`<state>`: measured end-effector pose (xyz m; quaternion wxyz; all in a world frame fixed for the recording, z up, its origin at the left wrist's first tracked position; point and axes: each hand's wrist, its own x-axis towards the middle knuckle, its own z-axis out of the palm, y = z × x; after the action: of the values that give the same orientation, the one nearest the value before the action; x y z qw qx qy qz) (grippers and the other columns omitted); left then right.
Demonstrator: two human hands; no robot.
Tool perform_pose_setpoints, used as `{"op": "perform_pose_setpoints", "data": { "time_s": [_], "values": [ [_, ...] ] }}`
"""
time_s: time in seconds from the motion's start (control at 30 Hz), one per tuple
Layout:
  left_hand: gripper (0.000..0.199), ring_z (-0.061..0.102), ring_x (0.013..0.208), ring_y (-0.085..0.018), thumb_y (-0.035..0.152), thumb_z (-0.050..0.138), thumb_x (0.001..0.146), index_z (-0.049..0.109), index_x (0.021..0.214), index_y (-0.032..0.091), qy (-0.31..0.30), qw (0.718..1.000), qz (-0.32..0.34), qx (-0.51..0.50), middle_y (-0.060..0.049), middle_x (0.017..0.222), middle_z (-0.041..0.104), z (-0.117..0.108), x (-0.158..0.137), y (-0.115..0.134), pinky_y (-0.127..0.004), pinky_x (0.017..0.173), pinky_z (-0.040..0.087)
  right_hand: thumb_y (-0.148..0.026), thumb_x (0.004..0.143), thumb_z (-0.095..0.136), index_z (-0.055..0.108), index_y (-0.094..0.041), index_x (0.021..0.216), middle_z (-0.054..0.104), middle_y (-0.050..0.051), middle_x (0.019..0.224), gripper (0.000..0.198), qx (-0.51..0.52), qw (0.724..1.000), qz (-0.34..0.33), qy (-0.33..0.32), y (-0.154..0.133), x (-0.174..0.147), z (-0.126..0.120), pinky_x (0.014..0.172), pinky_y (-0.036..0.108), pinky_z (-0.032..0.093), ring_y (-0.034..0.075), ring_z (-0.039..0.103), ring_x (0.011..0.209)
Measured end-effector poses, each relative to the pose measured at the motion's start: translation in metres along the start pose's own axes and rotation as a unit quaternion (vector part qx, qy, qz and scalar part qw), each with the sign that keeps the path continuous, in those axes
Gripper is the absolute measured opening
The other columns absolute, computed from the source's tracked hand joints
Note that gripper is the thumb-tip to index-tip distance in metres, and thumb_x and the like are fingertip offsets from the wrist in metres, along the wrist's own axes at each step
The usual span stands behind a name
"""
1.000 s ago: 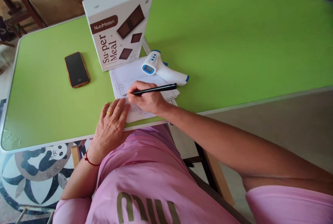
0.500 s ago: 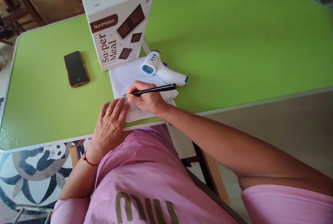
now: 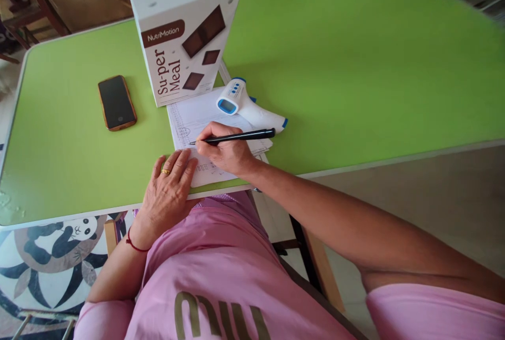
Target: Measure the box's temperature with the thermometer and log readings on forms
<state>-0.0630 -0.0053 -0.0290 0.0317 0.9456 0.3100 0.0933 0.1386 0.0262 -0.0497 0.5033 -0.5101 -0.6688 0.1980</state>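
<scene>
My right hand (image 3: 225,151) is closed around a black pen (image 3: 246,136), its tip at the left part of a paper sheet (image 3: 197,113) that carries handwriting and a circled mark. Fingers stretched out, my left hand (image 3: 170,182) lies flat over the paper's lower left edge and the table's near edge. A white and blue handheld infrared thermometer (image 3: 252,111) rests on the right part of the paper, just beyond my right hand. Behind it, a white "Su-per Meal" box (image 3: 187,40) stands upright at the paper's far edge.
The green table (image 3: 355,66) has a pale rim along its near edge. A phone (image 3: 117,103) in a brown case lies left of the box. Beyond the table's far left corner is a wooden chair (image 3: 41,6). A panda pattern (image 3: 59,256) shows on the floor at lower left.
The pen and my right hand have shifted very slightly to the right, with the pen tip still at the paper. My left hand stays in place. The whole view has moved a little.
</scene>
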Motion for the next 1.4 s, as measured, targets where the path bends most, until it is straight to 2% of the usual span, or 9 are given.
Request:
{"op": "perform_pose_setpoints", "data": {
  "time_s": [0.53, 0.73, 0.97, 1.4],
  "values": [
    [0.075, 0.047, 0.143, -0.037, 0.045, 0.076, 0.087, 0.047, 0.145, 0.006, 0.006, 1.000, -0.005, 0.001, -0.023, 0.155, 0.049, -0.0018, 0.0008, 0.0027, -0.055, 0.119, 0.038, -0.022, 0.081, 0.058, 0.054, -0.023, 0.070, 0.064, -0.003, 0.061, 0.011, -0.010, 1.000, -0.016, -0.010, -0.0024, -0.0009, -0.0023, 0.057, 0.026, 0.044, 0.012, 0.053, 0.055],
    [0.074, 0.045, 0.145, -0.037, 0.042, 0.076, 0.087, 0.047, 0.145, 0.009, -0.003, 1.000, -0.010, -0.012, -0.023, 0.156, 0.048, -0.0030, 0.0010, 0.0034, -0.056, 0.120, 0.036, -0.024, 0.080, 0.058, 0.055, -0.024, 0.069, 0.065, -0.003, 0.061, 0.011, -0.010, 1.000, 0.005, 0.009, -0.0025, -0.0004, -0.0053, 0.057, 0.027, 0.046, 0.013, 0.051, 0.055],
    [0.072, 0.044, 0.146, -0.036, 0.042, 0.075, 0.087, 0.046, 0.145, 0.010, -0.007, 1.000, -0.016, -0.016, -0.023, 0.156, 0.048, -0.0034, 0.0013, 0.0039, -0.055, 0.121, 0.035, -0.025, 0.080, 0.059, 0.056, -0.023, 0.070, 0.066, -0.002, 0.063, 0.010, -0.008, 1.000, 0.014, -0.008, -0.0023, -0.0007, -0.0061, 0.059, 0.027, 0.047, 0.013, 0.053, 0.058],
    [0.075, 0.046, 0.144, -0.037, 0.042, 0.078, 0.085, 0.047, 0.144, 0.008, 0.001, 1.000, -0.011, -0.008, -0.023, 0.156, 0.049, -0.0030, 0.0013, 0.0041, -0.055, 0.120, 0.037, -0.023, 0.080, 0.058, 0.053, -0.024, 0.069, 0.064, -0.003, 0.061, 0.012, -0.018, 1.000, -0.006, 0.014, -0.0006, -0.0007, -0.0043, 0.057, 0.027, 0.045, 0.013, 0.052, 0.055]
  ]
}}
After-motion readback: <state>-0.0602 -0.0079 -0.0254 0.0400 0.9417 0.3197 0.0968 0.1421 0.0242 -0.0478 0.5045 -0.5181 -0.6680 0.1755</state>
